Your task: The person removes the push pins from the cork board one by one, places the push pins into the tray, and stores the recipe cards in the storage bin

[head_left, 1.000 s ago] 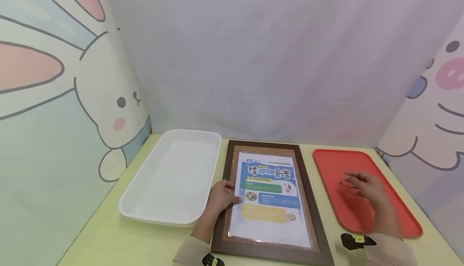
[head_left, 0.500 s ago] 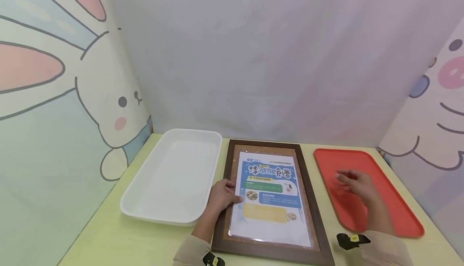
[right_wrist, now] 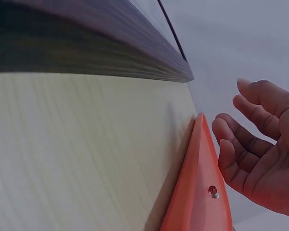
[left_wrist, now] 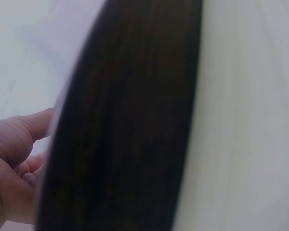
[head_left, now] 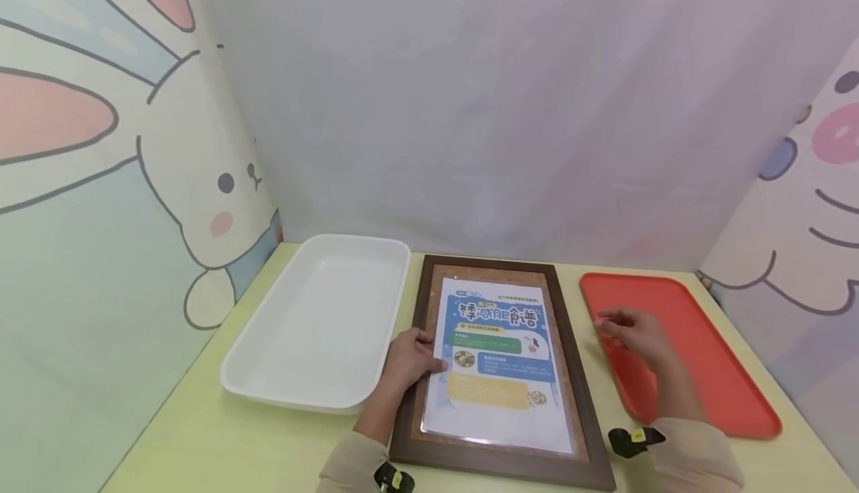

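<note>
My left hand (head_left: 407, 365) rests on the left side of a corkboard with a dark brown frame (head_left: 582, 388). Its thumb touches the edge of a printed sheet (head_left: 503, 426) that lies on the cork. In the left wrist view the dark frame hides part of this hand (left_wrist: 12, 168). My right hand (head_left: 637, 340) hovers over the left rim of a red tray (head_left: 705, 344), beside the board. Its fingers are loosely bent in the right wrist view, with nothing visible between them. A small shiny thing, like a pushpin (right_wrist: 213, 191), lies in the tray.
A deep white tray (head_left: 322, 329) stands left of the corkboard. The pale yellow table (head_left: 174, 433) carries everything. A grey curtain (head_left: 470, 105) closes off the back, and panels with cartoon animals stand on both sides.
My right hand has moved left, from over the middle of the red tray to its left rim near the corkboard. The left hand has stayed on the board.
</note>
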`<state>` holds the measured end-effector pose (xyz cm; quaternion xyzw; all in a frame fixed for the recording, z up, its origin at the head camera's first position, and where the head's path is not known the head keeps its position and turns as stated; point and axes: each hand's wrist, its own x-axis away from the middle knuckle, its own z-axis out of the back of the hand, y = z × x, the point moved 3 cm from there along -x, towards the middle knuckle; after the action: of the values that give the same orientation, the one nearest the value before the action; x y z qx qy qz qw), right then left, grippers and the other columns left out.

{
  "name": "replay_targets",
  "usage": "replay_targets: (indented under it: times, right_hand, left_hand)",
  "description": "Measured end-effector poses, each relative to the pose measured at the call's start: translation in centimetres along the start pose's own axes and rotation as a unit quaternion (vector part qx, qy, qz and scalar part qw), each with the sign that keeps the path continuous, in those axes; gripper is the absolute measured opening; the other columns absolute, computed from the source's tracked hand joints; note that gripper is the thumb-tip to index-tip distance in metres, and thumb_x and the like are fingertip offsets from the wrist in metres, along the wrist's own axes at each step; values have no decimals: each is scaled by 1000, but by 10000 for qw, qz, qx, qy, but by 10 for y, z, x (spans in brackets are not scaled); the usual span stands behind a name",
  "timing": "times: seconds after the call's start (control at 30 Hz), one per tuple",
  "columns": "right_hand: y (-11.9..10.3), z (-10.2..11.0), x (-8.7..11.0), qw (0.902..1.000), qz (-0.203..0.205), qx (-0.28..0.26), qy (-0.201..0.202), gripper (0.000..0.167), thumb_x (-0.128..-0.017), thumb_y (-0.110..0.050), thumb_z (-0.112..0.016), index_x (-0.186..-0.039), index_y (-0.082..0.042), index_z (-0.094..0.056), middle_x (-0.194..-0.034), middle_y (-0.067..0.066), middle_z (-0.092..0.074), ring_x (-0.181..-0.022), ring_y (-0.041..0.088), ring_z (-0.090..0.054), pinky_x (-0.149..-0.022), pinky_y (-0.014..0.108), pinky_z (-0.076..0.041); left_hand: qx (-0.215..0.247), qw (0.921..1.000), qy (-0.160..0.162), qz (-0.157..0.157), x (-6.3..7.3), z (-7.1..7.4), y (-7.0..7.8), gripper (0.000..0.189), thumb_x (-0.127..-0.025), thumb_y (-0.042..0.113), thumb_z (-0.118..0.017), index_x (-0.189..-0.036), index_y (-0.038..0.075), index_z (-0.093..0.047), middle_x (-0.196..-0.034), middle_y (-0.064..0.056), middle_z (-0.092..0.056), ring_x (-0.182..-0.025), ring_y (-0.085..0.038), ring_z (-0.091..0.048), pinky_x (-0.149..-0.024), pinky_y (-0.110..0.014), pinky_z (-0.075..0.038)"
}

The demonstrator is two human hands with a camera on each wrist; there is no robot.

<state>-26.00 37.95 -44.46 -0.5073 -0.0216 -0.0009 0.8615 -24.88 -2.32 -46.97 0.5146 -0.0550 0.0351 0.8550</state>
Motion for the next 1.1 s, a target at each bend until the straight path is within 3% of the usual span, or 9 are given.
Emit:
replay_targets:
  times: [0.27, 0.4, 0.5, 0.67, 1.1]
  right_hand:
    - [-7, -10, -7, 9989, 49, 456, 45, 50, -89, -29, -64, -121, 8, -53, -99, 15, -61, -82, 28, -57, -65, 36, -50]
    - [1, -15, -17, 9979, 164, 620, 79, 58, -84, -46, -65, -117, 1, -57, -101, 14, -60, -84, 28, -56, -60, 33, -49]
    - [-1, -20, -23, 9969, 286, 730, 91, 57, -81, -48, -67, -113, -2, -59, -98, 13, -61, -83, 27, -56, -56, 32, -49]
    - [-20, -32, -23, 9971, 266, 717, -48, 43, -85, -29, -67, -113, 2, -58, -94, 13, -61, -81, 26, -55, -63, 35, -50]
    - [-42, -59, -44, 9933, 520, 930, -445, 37, -86, -18, -66, -114, 5, -59, -96, 13, -60, -80, 26, -56, -69, 37, -50]
  left_hand:
    - [-52, 10000, 33, -8, -1, 1, 2, 46, -62, 5, -85, -100, 0, -60, -72, -4, -57, -64, -17, -56, -56, -29, -48]
    - [-93, 9999, 32, -20, -2, 1, 2, 46, -62, 6, -85, -100, 0, -60, -72, -4, -57, -64, -17, -56, -56, -29, -48]
    - [-86, 10000, 35, -27, -2, 1, 1, 47, -61, 7, -85, -100, 0, -60, -72, -4, -57, -64, -18, -56, -56, -30, -48]
    - [-43, 10000, 26, -25, 0, 1, -1, 47, -61, 6, -85, -100, 0, -60, -72, -5, -57, -63, -18, -56, -56, -30, -48]
    - [38, 10000, 14, 7, 1, -1, 0, 47, -62, 5, -85, -102, 0, -60, -71, -5, -57, -61, -17, -56, -54, -30, -48]
